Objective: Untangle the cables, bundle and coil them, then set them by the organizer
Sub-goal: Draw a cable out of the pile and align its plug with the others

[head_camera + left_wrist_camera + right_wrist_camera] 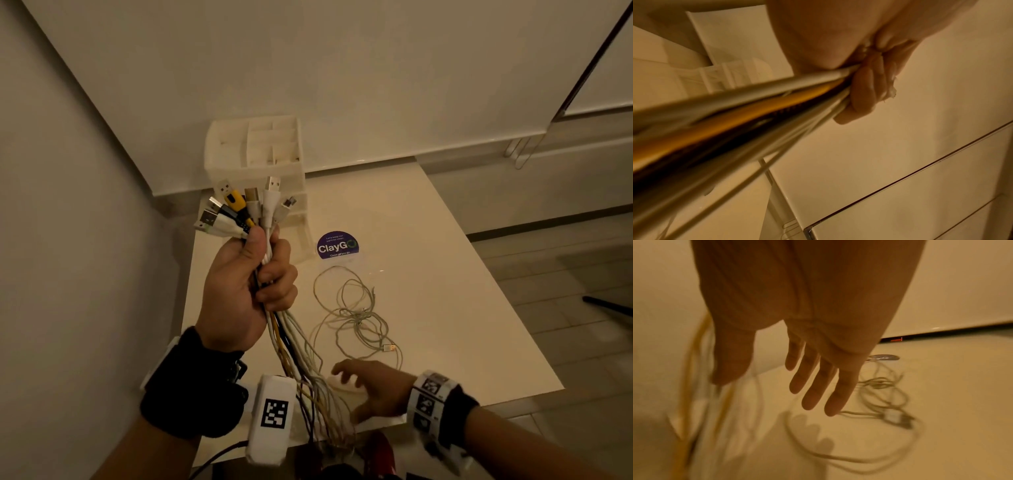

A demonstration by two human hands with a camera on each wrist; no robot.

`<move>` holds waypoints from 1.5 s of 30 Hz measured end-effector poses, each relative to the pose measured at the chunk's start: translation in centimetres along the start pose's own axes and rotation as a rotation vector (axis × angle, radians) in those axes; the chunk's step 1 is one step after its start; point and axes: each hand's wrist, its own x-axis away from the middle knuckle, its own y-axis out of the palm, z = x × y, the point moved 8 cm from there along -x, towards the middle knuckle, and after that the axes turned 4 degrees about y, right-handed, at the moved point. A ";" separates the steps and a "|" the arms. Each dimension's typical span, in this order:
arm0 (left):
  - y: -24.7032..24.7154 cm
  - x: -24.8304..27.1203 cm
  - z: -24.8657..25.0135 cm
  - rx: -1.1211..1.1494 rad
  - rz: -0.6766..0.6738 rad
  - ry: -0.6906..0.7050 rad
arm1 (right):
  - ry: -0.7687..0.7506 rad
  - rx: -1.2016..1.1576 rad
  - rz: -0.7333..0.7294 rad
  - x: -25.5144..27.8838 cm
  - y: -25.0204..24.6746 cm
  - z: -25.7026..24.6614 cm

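Observation:
My left hand [255,277] is raised over the white table [445,274] and grips a bundle of cables [298,346] just below their plugs. The plugs [243,205], white, grey and one yellow and black, fan out above the fist. The cords hang down past the table's near edge. In the left wrist view the fingers [865,91] curl round the cable bundle [756,104]. My right hand [366,387] hovers low near the hanging cords, fingers [818,386] spread, holding nothing. A thin pale cable [356,311] lies in loose loops on the table, seen too as the loose cable [885,402] beyond the right hand's fingertips.
A white compartmented organizer [260,161] stands at the table's far left corner against the wall. A round purple ClayGo sticker [337,246] is stuck beside it. Walls close in on the left and behind. Tiled floor [565,274] lies to the right.

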 end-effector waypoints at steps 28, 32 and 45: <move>-0.1 -2.2 -2.0 -0.179 0.222 0.083 | -0.118 -0.682 0.393 3.7 -16.7 -0.6; -0.3 -3.1 -2.4 -0.159 0.218 0.067 | -0.325 -0.241 0.613 6.8 -20.4 -5.1; -0.2 -5.3 -2.6 -0.267 0.242 0.068 | -0.521 -0.716 0.746 9.9 -20.5 -16.6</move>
